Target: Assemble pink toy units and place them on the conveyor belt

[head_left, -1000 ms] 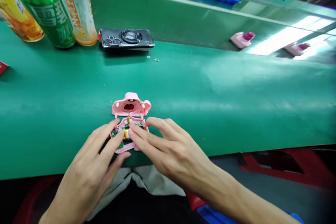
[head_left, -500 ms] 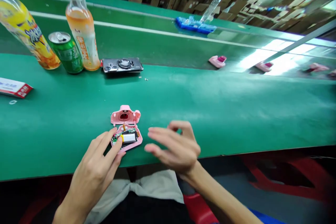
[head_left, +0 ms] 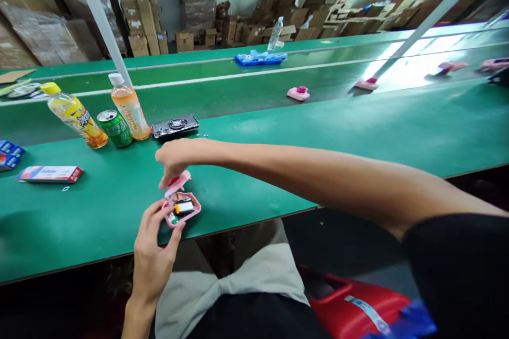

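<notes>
L hand (head_left: 153,246) holds shell (head_left: 198,208) w/ batt (head_left: 185,206) | R hand (head_left: 174,160) @ cover (head_left: 180,183)

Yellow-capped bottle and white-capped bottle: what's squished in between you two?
A green can stands between the yellow-capped bottle and the white-capped bottle; the head view shows it.

Pink casing (head_left: 198,206), white-and-yellow battery (head_left: 185,206), green tabletop (head_left: 226,196), green can (head_left: 115,130)

Smooth pink plastic casing (head_left: 198,207), shiny metal can (head_left: 115,130), glossy green tabletop (head_left: 234,198), matt cardboard boxes (head_left: 147,18)
</notes>
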{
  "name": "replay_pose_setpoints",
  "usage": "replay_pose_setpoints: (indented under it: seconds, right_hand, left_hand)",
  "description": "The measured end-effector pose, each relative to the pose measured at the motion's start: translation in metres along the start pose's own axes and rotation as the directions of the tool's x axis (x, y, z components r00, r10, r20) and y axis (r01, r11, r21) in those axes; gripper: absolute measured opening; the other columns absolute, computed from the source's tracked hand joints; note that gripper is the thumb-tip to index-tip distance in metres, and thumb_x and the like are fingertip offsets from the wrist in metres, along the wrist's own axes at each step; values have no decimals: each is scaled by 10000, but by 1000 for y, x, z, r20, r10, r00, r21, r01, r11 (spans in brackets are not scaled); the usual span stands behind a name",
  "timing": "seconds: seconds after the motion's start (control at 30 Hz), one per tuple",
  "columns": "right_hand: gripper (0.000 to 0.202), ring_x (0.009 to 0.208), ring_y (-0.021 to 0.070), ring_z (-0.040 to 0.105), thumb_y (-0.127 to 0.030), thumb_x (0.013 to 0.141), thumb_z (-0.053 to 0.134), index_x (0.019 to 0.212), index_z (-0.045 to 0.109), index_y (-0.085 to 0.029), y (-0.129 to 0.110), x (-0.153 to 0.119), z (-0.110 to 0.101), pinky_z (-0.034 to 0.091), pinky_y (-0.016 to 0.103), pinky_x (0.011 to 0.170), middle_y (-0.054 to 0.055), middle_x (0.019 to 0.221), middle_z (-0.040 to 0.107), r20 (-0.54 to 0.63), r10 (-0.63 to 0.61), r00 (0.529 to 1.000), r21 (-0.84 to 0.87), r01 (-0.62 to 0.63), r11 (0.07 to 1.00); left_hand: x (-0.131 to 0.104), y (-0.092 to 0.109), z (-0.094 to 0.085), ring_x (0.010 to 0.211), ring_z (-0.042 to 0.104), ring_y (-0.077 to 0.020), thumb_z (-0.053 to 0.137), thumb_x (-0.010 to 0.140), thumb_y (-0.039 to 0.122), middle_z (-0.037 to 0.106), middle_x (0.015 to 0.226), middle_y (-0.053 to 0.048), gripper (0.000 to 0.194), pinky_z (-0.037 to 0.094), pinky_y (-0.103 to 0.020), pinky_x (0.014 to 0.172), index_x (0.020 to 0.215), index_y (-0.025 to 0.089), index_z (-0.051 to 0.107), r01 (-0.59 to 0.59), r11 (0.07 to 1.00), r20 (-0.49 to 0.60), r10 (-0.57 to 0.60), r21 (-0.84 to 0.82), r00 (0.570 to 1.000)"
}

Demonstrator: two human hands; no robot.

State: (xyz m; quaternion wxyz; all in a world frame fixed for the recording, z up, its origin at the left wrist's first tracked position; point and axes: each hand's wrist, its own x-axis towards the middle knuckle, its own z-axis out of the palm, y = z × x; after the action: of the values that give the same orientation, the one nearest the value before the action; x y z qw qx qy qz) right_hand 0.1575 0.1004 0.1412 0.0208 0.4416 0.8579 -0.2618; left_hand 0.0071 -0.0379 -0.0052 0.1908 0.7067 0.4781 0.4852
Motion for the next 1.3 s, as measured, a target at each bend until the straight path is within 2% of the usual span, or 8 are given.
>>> replay_pose_setpoints:
  seconds: [0.17, 0.37, 0.5, 0.63, 0.77, 0.93, 1.03, 1.3]
  right_hand:
    - [188, 808, 112, 635, -175, 940, 713, 1113, 757, -113, 1, -51, -12, 440, 219, 726, 44, 974, 769, -211, -435, 876, 62, 456, 888]
    - [182, 838, 121, 617, -163, 1007, 613, 1128, 747, -146, 4, -70, -20, 433, 225, 752, 39, 1010, 755, -198, -522, 829, 37, 539, 842]
    - [167, 819, 134, 610, -269, 969, 702, 1037, 754, -126, 2, -72, -22, 388, 239, 704, 47, 953, 741, -379, -318, 869, -6, 342, 940]
    - [591, 637, 146, 548, -687, 923, 618, 728, 721, -139, 3, -83, 17, 321, 281, 622, 38, 657, 649, -618, 137, 774, 176, -34, 984]
    - [483, 689, 154, 598, -661, 874, 705, 814, 743, -183, 8, -82, 66, 388, 277, 661, 18, 740, 704, -656, 174, 735, 342, 84, 936]
    - [223, 1058, 193, 671, -374, 942, 735, 1050, 761, -181, 10, -64, 98, 521, 309, 894, 74, 1150, 741, -847, 163, 506, 336, 271, 902]
    - [212, 1137, 205, 662, -316, 979, 683, 1142, 759, -204, 14, -57, 110, 547, 358, 987, 101, 1283, 680, -888, 169, 428, 309, 282, 908]
    - [145, 1078, 200, 681, -295, 963, 703, 1049, 797, -227, 27, -56, 114, 589, 400, 991, 101, 1311, 610, -870, 250, 426, 389, 280, 877]
  left_hand:
    - [26, 18, 5, 1356, 561, -291, 576, 979, 534, 517, 1502, -121, 583, 503, -374, 1092, 1481, 255, 474, 193, 802, -203, -362, -565, 910]
    - [58, 30, 15, 1265, 633, -260, 497, 999, 607, 590, 1417, -109, 525, 541, -380, 1041, 1387, 258, 548, 214, 673, -102, -398, -708, 912]
    - [71, 36, 25, 1126, 693, -231, 538, 999, 541, 696, 1235, -87, 410, 547, -387, 1017, 1238, 225, 643, 147, 603, -142, -405, -784, 903]
    - [82, 48, 38, 1014, 712, -206, 517, 998, 477, 750, 1028, -64, 342, 553, -344, 960, 1018, 190, 702, 73, 543, -222, -458, -837, 860]
    - [85, 58, 51, 863, 719, -200, 498, 984, 499, 746, 907, -56, 378, 586, -342, 849, 1001, 181, 700, 138, 500, -158, -504, -855, 849]
    - [89, 66, 62, 787, 694, -168, 470, 983, 367, 734, 895, -46, 290, 579, -267, 704, 920, 189, 689, 146, 540, -220, -555, -829, 802]
    - [92, 65, 70, 768, 686, -172, 434, 995, 337, 723, 888, -48, 294, 577, -270, 645, 930, 209, 689, 142, 588, -277, -563, -796, 778]
    - [97, 46, 85, 906, 711, -162, 630, 936, 587, 691, 1146, -89, 485, 560, -290, 849, 1209, 195, 546, 69, 625, -273, -435, -777, 858]
